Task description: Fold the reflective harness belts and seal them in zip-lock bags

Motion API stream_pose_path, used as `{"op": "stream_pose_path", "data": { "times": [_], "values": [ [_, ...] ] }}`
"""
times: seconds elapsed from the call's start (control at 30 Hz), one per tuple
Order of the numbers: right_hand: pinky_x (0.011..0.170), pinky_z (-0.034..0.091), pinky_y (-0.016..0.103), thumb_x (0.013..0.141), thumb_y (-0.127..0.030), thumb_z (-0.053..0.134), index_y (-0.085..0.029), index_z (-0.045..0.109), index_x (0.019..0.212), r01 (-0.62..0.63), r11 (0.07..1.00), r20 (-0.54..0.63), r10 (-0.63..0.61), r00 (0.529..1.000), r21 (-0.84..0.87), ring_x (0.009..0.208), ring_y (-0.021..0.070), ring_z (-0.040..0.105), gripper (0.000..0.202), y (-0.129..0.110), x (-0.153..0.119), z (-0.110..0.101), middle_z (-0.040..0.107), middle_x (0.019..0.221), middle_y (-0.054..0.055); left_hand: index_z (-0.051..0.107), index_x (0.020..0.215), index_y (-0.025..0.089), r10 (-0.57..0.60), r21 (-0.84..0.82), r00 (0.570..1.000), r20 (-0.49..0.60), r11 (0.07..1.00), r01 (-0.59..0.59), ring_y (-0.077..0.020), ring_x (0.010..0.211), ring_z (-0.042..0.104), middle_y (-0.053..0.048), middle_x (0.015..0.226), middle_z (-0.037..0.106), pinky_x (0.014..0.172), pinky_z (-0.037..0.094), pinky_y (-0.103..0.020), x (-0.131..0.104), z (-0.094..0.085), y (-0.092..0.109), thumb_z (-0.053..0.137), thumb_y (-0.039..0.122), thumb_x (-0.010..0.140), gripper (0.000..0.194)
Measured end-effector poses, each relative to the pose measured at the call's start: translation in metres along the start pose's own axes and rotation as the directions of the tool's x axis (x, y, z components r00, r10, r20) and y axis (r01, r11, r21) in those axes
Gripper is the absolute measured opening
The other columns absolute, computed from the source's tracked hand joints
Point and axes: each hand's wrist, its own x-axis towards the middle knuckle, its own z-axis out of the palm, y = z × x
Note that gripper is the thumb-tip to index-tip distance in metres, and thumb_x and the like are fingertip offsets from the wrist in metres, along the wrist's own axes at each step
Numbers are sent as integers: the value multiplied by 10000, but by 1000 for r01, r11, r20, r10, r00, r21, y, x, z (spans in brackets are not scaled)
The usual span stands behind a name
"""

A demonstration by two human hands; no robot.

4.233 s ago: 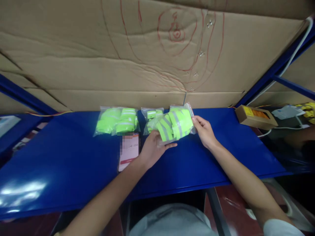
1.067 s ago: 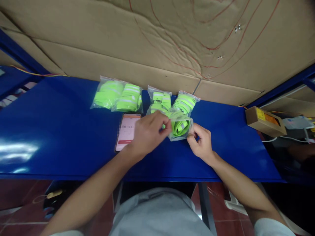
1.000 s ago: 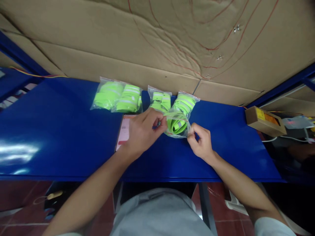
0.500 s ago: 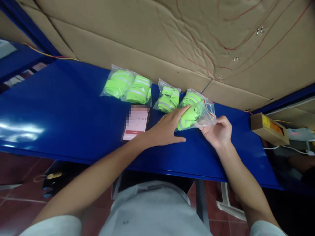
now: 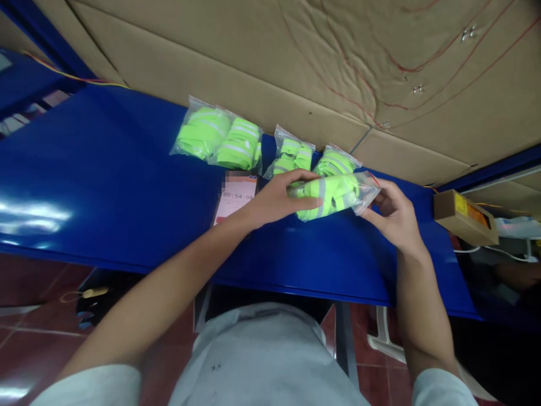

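Note:
A clear plastic bag of neon-green reflective bands [image 5: 333, 194] hangs just above the blue table [image 5: 105, 186]. My left hand [image 5: 274, 197] grips its left end, and my right hand [image 5: 391, 214] pinches its right, open end. Behind it, along the cardboard wall, lie three more filled bags: a large one [image 5: 217, 138] at the left, a smaller one [image 5: 291, 158] in the middle, and another [image 5: 336, 162] partly hidden by the held bag. A phone [image 5: 234, 197] with a lit pink screen lies flat by my left wrist.
A cardboard sheet [image 5: 296, 67] with red lines forms the back wall. A small brown box with a yellow label [image 5: 460, 211] sits at the right end beside white cables. Red floor tiles and a chair leg show under the table.
Both hands have lifted and straightened the bag, which now lies lengthwise between them. My left hand went from flat beside the bag to gripping its left end. The view shifted slightly.

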Motion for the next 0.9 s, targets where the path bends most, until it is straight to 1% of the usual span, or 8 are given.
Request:
{"op": "stream_pose_path", "data": {
  "times": [0.07,0.17,0.27,0.37,0.47,0.63,0.8,0.9],
  "values": [
    [588,513,276,776,-317,860,-348,655,1272,-141,985,30,139,990,100,681,132,602,538,3,-1,3,680,980,7,716,1155,202,-66,6,998,-2,998,66,-290,1176,618,-58,1203,694,1019,461,-398,1,-1,0,853,435,705,525],
    [452,409,234,830,-371,811,-300,716,1172,-286,943,80,276,958,170,519,79,516,362,5,0,4,666,855,-6,717,1188,249,-123,-55,992,-36,991,121,-295,1268,564,-48,1304,660,1054,445,-401,2,-2,0,870,436,701,544],
    [410,337,223,852,-398,785,-281,748,1129,-310,924,31,312,950,223,464,39,441,303,6,1,5,680,905,-1,678,1232,276,-185,-239,977,-104,959,156,-282,1219,588,-52,1271,660,977,499,-389,3,-2,-2,876,443,700,593],
    [423,347,213,771,-378,855,-296,751,1167,-323,923,37,322,946,209,492,51,448,417,9,1,8,671,830,-21,670,1246,273,-153,-361,987,-53,924,124,-258,1118,631,-48,1183,675,907,531,-364,3,-3,-7,907,405,670,638],
    [511,444,236,743,-401,869,-291,765,1158,-327,930,43,325,945,167,580,94,537,443,14,1,11,683,796,-19,682,1258,287,-78,-313,997,-22,947,67,-255,1127,625,-39,1195,668,922,532,-370,3,-4,-12,900,352,697,605],
    [865,562,404,816,-486,794,-289,782,1088,-272,957,-54,278,959,98,923,214,686,336,17,2,13,750,1037,18,647,1293,317,-29,-268,999,37,963,38,-277,1214,591,-34,1283,639,978,524,-413,3,-3,-18,835,362,785,544],
    [1046,510,456,815,-531,786,-302,733,1219,-247,955,79,237,968,164,1166,267,650,468,17,3,13,666,1334,38,582,1320,319,-4,-185,999,44,983,12,-279,1314,516,-27,1396,558,1045,486,-424,3,-2,-22,776,392,843,520],
    [1013,534,468,752,-549,832,-285,739,1202,-312,935,152,288,946,171,1131,278,667,530,18,2,16,690,1287,48,540,1357,300,-29,-203,995,98,978,49,-285,1259,548,-54,1343,580,1023,497,-444,2,-1,-21,770,397,847,568]
  ]
}}
